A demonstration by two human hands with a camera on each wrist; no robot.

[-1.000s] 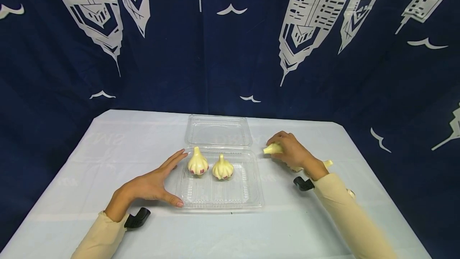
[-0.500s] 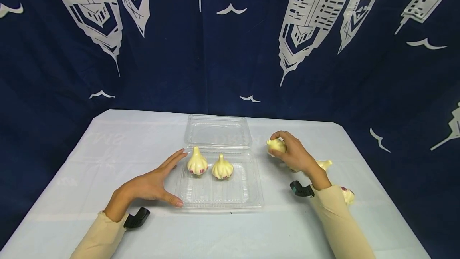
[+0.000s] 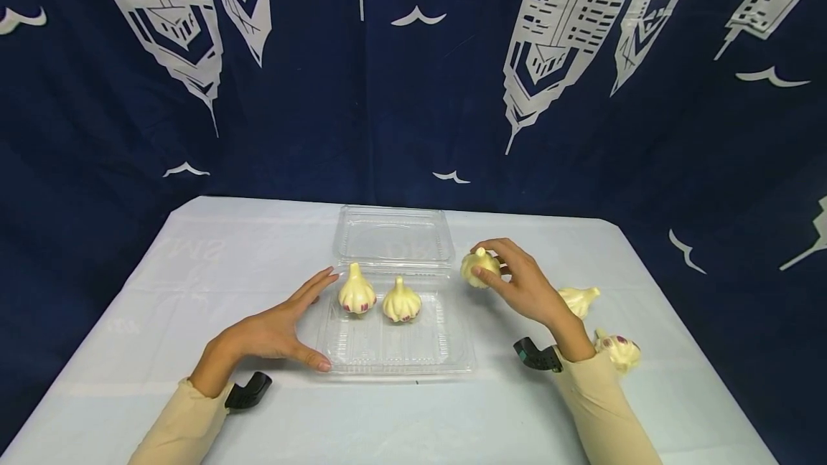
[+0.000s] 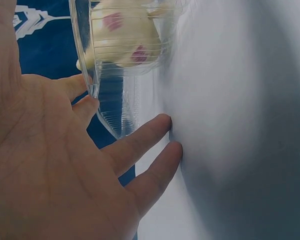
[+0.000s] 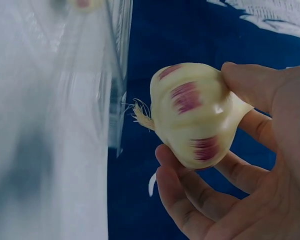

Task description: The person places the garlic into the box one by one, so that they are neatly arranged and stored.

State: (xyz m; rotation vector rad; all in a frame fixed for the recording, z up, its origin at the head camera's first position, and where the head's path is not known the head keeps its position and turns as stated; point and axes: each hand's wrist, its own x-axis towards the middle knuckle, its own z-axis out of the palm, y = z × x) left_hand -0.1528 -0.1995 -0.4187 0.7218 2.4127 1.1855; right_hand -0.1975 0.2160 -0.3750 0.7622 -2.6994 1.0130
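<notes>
My right hand (image 3: 523, 284) holds a garlic bulb (image 3: 479, 268) between thumb and fingers, just right of the clear plastic container (image 3: 394, 357). Purple patches and a tuft of roots show on this garlic bulb (image 5: 195, 115) in the right wrist view. Spread along the container's left side, my left hand (image 3: 271, 330) has straight fingers, with fingertips (image 4: 92, 107) right at the rim in the left wrist view. Inside the container's back half stand two garlic bulbs, a left one (image 3: 357, 293) and a right one (image 3: 401, 301), stems up.
The container's lid (image 3: 394, 235) lies folded back behind it. Two more garlic bulbs lie to the right, one (image 3: 578, 300) behind my right wrist and one (image 3: 619, 351) beside the sleeve. A dark blue patterned cloth (image 3: 310, 128) hangs behind the white table (image 3: 161, 307).
My right hand has lifted a garlic bulb from the right and moved it left toward the container, turning its stem upward. My left hand has stayed in place.
</notes>
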